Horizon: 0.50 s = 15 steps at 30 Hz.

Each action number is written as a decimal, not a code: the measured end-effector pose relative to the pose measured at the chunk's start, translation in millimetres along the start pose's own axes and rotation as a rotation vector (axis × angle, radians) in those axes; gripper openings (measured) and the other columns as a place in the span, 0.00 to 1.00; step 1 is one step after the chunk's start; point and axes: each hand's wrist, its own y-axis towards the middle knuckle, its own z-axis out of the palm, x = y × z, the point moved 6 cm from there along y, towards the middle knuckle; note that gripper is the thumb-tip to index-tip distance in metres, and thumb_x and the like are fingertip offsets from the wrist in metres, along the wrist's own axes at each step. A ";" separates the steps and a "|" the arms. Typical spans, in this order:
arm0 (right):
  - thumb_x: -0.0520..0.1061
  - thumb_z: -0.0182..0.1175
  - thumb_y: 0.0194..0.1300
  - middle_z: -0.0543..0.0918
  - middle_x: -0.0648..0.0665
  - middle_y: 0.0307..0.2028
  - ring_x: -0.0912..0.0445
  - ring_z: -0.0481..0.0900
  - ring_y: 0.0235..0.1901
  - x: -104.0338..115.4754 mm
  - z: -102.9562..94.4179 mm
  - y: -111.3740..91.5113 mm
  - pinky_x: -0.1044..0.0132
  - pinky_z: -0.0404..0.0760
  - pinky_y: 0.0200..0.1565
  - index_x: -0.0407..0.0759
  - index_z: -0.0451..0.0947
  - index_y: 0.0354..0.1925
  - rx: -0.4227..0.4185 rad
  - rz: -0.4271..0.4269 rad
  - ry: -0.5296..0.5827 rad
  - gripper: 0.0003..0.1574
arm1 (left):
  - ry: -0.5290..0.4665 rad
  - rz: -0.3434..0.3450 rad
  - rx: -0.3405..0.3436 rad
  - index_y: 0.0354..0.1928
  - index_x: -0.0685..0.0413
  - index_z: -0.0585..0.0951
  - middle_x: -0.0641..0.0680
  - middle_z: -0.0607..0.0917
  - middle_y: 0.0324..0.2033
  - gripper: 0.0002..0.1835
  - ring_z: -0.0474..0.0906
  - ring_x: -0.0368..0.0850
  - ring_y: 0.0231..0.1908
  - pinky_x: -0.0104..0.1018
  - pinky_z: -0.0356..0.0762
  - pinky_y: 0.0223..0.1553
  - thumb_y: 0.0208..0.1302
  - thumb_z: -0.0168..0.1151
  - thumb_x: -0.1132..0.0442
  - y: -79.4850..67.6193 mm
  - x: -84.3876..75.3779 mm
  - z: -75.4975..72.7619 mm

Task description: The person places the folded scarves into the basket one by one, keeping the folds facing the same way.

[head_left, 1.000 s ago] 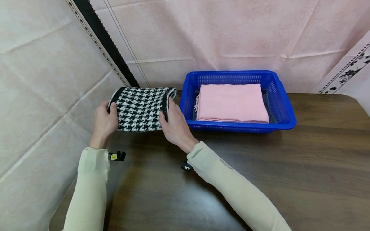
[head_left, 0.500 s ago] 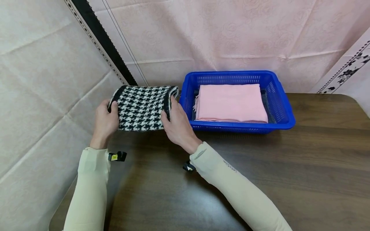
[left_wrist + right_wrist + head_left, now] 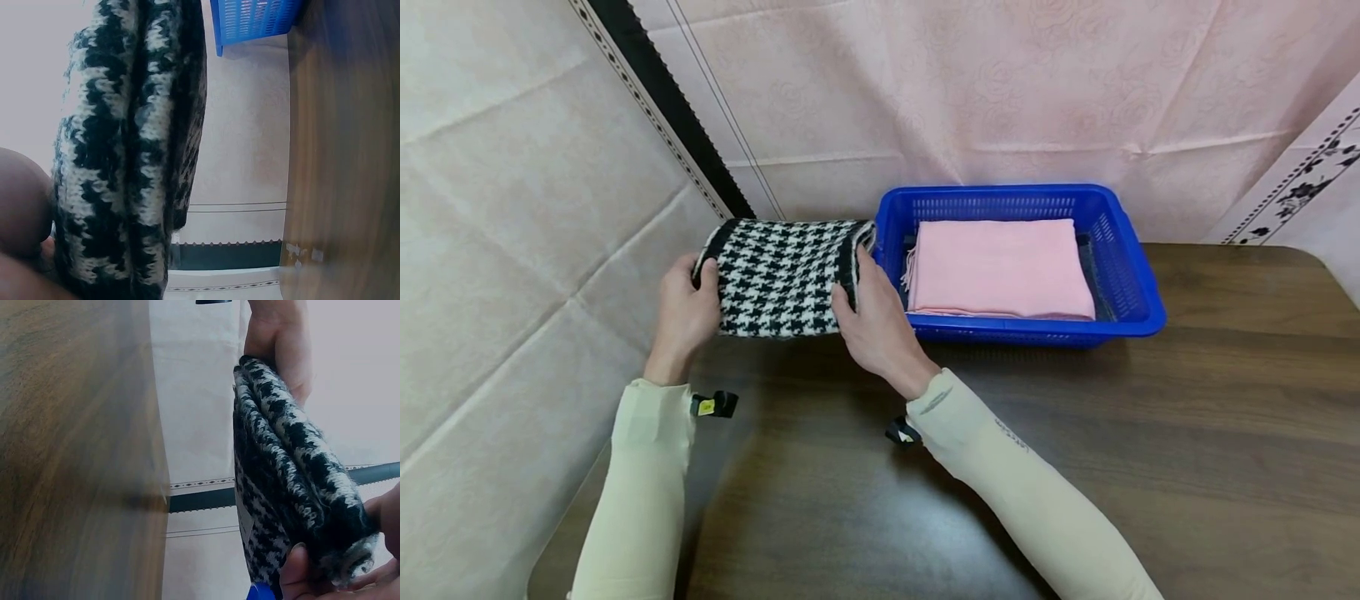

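A folded black-and-white houndstooth scarf (image 3: 782, 279) is held up above the table, left of the blue basket. My left hand (image 3: 687, 308) grips its left end, thumb on top. The right end is gripped by my right hand (image 3: 880, 325), beside the basket's left wall. In the left wrist view the thick folded layers of the scarf (image 3: 115, 150) fill the middle. The right wrist view shows the scarf (image 3: 294, 450) stretched between both hands, with its folds stacked. Fingers beneath the scarf are mostly hidden in the head view.
A blue perforated basket (image 3: 1037, 327) stands on the wooden table (image 3: 1225, 400) against the back cloth. Inside lies a folded pink fringed cloth (image 3: 1000, 267) over a dark blue cloth (image 3: 1097, 283). Pale patterned cloth (image 3: 512, 250) hangs at the left and back.
Both hands have moved a little to the right and slightly away from me with the scarf, bringing its right end closer to the basket. The basket and pink cloth have stayed put.
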 end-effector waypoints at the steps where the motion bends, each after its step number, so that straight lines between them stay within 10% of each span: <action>1: 0.50 0.47 0.81 0.50 0.39 0.81 0.49 0.49 0.81 -0.5 -1.1 -0.3 0.52 0.55 0.78 0.40 0.39 0.82 -0.001 0.003 0.001 0.44 | -0.008 0.002 0.001 0.62 0.69 0.74 0.68 0.78 0.53 0.27 0.73 0.56 0.51 0.37 0.66 0.51 0.82 0.40 0.52 -0.3 -1.2 0.6; 15: 0.49 0.47 0.81 0.48 0.39 0.81 0.49 0.47 0.81 -4.0 -12.4 -2.3 0.52 0.51 0.79 0.38 0.39 0.81 -0.009 -0.014 0.020 0.43 | -0.019 0.020 0.000 0.63 0.69 0.73 0.70 0.78 0.57 0.25 0.73 0.61 0.57 0.52 0.68 0.62 0.82 0.42 0.53 -1.1 -9.4 7.0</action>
